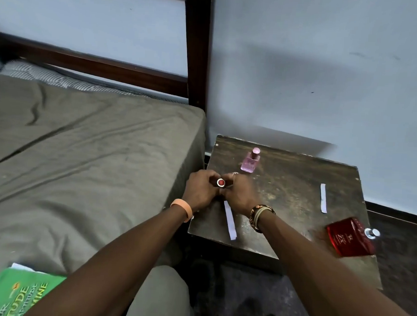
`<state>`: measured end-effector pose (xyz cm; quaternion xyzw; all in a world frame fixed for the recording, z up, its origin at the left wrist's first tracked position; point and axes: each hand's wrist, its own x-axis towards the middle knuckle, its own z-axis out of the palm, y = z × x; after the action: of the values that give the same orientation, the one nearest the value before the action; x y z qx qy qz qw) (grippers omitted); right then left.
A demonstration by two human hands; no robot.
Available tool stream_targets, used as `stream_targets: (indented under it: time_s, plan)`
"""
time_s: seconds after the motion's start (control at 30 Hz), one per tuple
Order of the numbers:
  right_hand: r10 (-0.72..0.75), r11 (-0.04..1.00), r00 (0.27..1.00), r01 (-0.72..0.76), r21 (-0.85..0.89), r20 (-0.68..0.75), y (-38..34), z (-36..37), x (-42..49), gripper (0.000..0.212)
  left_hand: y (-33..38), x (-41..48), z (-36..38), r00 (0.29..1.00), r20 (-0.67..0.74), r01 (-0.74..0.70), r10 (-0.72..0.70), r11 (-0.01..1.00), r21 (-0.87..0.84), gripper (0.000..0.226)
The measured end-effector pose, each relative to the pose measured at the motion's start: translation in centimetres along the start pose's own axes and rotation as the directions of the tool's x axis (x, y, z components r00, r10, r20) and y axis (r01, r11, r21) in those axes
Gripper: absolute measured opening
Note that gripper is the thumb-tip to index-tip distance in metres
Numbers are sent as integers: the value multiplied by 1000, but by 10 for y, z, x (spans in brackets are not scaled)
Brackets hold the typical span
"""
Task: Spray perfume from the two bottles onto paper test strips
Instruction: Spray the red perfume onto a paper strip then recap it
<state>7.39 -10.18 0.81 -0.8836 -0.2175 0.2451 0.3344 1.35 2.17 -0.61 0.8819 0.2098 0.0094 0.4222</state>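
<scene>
My left hand (199,189) and my right hand (240,195) meet over the near left part of the small dark table (287,182). Together their curled fingers hold a small red cap with a silver rim (221,182). A pink perfume bottle (250,161) stands upright, capped, just behind the hands. A red perfume bottle (349,237) lies tilted at the table's right edge, its silver sprayer bare and pointing right. One white paper strip (230,219) lies under my right wrist. A second strip (323,198) lies farther right.
A bed with an olive sheet (95,157) adjoins the table's left side, with a dark wooden headboard post (198,50) behind. A green book (17,293) lies on the bed's near corner. A pale wall backs the table; dark floor lies in front.
</scene>
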Motion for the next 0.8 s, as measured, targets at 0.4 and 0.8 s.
stream_targets:
  time_s: [0.4, 0.8]
  plan:
    - [-72, 996, 955, 81, 23, -286, -4, -121, -90, 44, 126, -23, 13, 951, -13, -308, 308, 949, -69, 38]
    - [122, 992, 888, -96, 82, -443, 83, -230, -202, 32, 258, -81, 116, 881, 155, -429, 446, 893, -135, 25]
